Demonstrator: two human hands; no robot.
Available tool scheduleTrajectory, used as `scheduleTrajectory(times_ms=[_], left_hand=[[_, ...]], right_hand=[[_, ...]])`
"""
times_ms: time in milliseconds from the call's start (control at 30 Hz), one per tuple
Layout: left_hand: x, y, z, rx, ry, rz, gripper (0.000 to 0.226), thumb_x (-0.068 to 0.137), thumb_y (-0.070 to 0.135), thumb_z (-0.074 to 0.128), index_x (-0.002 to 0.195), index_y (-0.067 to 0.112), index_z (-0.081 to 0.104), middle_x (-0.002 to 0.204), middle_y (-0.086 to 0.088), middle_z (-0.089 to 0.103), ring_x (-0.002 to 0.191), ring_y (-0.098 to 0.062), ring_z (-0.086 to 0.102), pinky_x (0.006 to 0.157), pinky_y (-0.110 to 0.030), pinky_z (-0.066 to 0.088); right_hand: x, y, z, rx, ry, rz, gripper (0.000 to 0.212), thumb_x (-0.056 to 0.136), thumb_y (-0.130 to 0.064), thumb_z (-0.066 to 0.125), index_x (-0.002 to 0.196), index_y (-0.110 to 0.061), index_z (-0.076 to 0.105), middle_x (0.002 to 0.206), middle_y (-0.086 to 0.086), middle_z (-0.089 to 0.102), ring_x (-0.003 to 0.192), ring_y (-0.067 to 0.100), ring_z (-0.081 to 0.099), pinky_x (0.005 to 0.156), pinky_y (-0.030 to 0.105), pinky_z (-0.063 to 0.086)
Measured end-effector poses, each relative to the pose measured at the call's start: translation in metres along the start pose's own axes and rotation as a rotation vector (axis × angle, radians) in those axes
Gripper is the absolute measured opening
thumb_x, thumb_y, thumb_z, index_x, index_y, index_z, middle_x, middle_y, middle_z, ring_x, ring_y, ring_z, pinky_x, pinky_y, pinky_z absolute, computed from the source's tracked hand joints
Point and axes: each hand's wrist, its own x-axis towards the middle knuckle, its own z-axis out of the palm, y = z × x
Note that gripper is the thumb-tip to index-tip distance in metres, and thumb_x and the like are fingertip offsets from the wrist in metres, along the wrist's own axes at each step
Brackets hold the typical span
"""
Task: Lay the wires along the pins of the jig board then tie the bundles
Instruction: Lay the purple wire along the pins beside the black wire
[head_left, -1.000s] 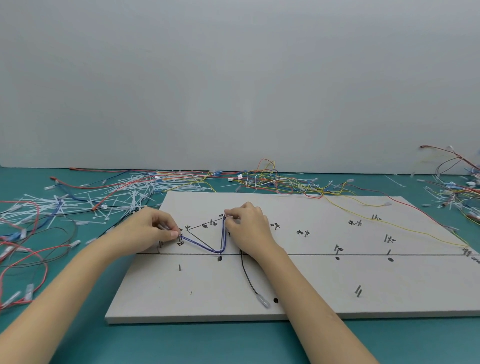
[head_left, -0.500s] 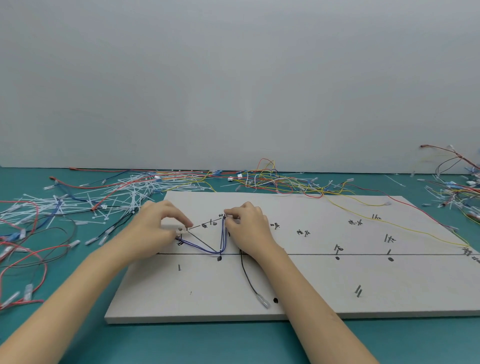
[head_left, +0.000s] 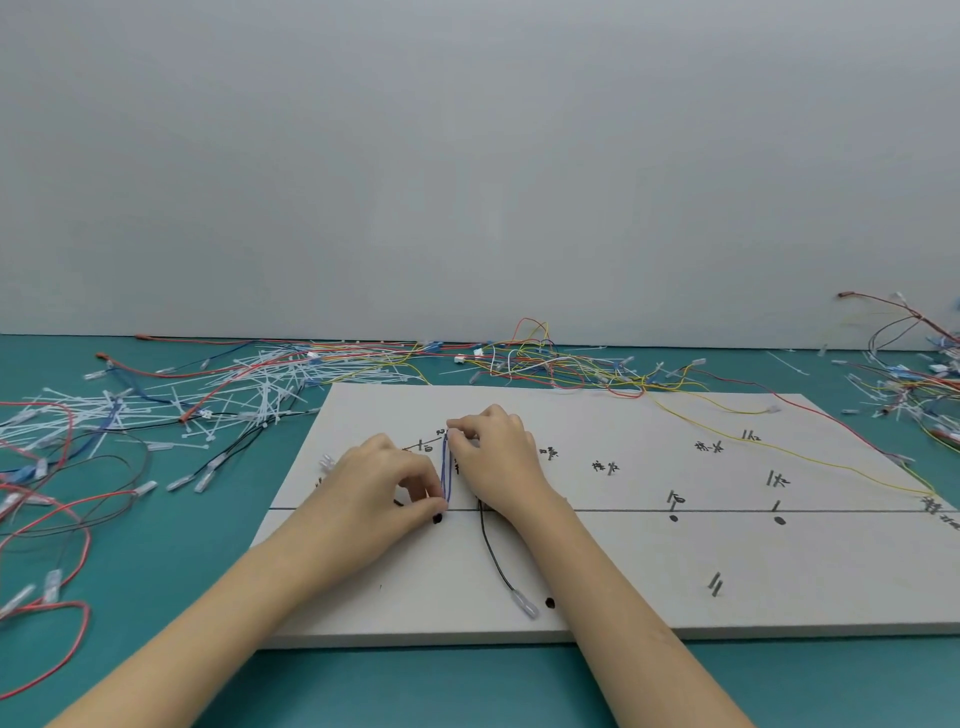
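Observation:
The white jig board (head_left: 649, 561) lies on the teal table, marked with black lines, dots and short pins. A blue wire (head_left: 445, 467) runs down the board between my two hands as two close strands. My left hand (head_left: 384, 488) pinches the wire's lower bend near the horizontal line, beside a black dot (head_left: 437, 518). My right hand (head_left: 493, 457) pinches the wire's upper end at a pin. From under my right wrist a black wire (head_left: 491, 556) trails toward me and ends in a clear connector (head_left: 524, 605).
White cable ties (head_left: 249, 384) and loose coloured wires are heaped at the back left. More wires (head_left: 550, 358) lie behind the board and at the far right (head_left: 914, 384). A yellow wire (head_left: 810, 457) crosses the board's right part. Red wire loops (head_left: 47, 525) lie left.
My left hand has moved right along the board, from the pin at the left to the blue wire's lower bend. The wire's left leg has been drawn in, so the V has closed up.

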Motion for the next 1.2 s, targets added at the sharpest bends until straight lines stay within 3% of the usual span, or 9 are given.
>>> scheduleTrajectory(times_ms=[167,367,567,633,767,867,933,1067,1200], left_hand=[[0.0,0.003,0.003,0.058,0.035,0.01,0.004,0.085,0.033,0.07,0.082,0.03,0.071,0.069,0.02,0.063,0.091,-0.003,0.045,0.077,-0.024,0.042],[0.001,0.004,0.008,0.347,0.062,0.101,0.018,0.087,0.042,0.06,0.079,0.027,0.065,0.076,0.016,0.059,0.089,-0.01,0.042,0.08,-0.028,0.037],[0.002,0.0,-0.002,0.248,0.092,0.055,0.044,0.083,0.067,0.043,0.083,0.031,0.068,0.081,0.017,0.06,0.089,-0.011,0.044,0.082,-0.029,0.036],[0.006,-0.008,-0.014,0.202,0.182,0.008,0.049,0.083,0.062,0.037,0.084,0.026,0.07,0.082,0.012,0.061,0.087,-0.016,0.047,0.081,-0.033,0.039],[0.009,-0.041,-0.038,0.363,0.259,-0.332,0.025,0.093,0.032,0.047,0.104,0.022,0.066,0.105,0.0,0.062,0.106,-0.029,0.049,0.09,-0.043,0.041],[0.006,-0.064,-0.051,0.646,0.023,-0.874,0.039,0.094,0.027,0.038,0.132,0.02,0.046,0.14,-0.012,0.04,0.13,-0.034,0.03,0.106,-0.05,0.029],[0.002,-0.075,-0.056,0.613,-0.066,-1.083,0.048,0.094,0.02,0.034,0.142,0.017,0.032,0.151,-0.014,0.022,0.139,-0.036,0.016,0.11,-0.064,0.02],[-0.005,-0.088,-0.064,0.579,-0.157,-1.204,0.054,0.097,0.018,0.03,0.15,0.023,0.017,0.154,-0.012,0.01,0.141,-0.036,0.007,0.108,-0.067,0.022],[-0.003,-0.09,-0.063,0.637,-0.186,-1.16,0.055,0.092,0.01,0.034,0.145,0.019,0.023,0.149,-0.017,0.016,0.137,-0.039,0.013,0.103,-0.056,0.033]], right_hand=[[0.0,0.0,-0.001,-0.005,-0.001,0.0,0.035,0.097,-0.03,0.043,0.124,-0.028,0.065,0.121,0.003,0.054,0.118,0.024,0.041,0.095,0.035,0.032],[-0.001,-0.002,-0.002,0.009,-0.009,-0.001,0.035,0.097,-0.034,0.04,0.116,-0.031,0.069,0.114,0.005,0.054,0.111,0.026,0.042,0.087,0.035,0.031],[-0.001,-0.001,0.0,0.021,-0.008,0.009,0.034,0.096,-0.033,0.043,0.121,-0.03,0.066,0.119,0.003,0.054,0.116,0.024,0.041,0.095,0.036,0.031],[-0.001,0.0,0.0,0.023,-0.011,0.007,0.035,0.096,-0.032,0.044,0.123,-0.029,0.065,0.119,0.002,0.055,0.117,0.023,0.041,0.096,0.036,0.032],[-0.001,0.001,0.0,0.025,-0.016,0.005,0.036,0.096,-0.031,0.043,0.126,-0.028,0.064,0.119,0.001,0.055,0.116,0.022,0.041,0.096,0.035,0.032],[-0.002,0.0,0.0,0.019,-0.017,-0.001,0.037,0.096,-0.029,0.043,0.126,-0.028,0.063,0.119,0.001,0.055,0.115,0.022,0.042,0.096,0.035,0.032],[-0.002,0.0,0.0,0.018,-0.014,-0.003,0.037,0.096,-0.029,0.043,0.126,-0.028,0.063,0.119,0.001,0.055,0.115,0.022,0.042,0.096,0.035,0.032],[-0.002,0.001,-0.001,0.01,-0.017,-0.005,0.037,0.096,-0.029,0.043,0.127,-0.028,0.063,0.12,0.001,0.054,0.116,0.022,0.041,0.097,0.036,0.033],[-0.003,0.0,-0.002,0.01,-0.019,-0.008,0.037,0.096,-0.028,0.043,0.127,-0.028,0.063,0.12,0.002,0.054,0.116,0.022,0.041,0.097,0.036,0.032]])
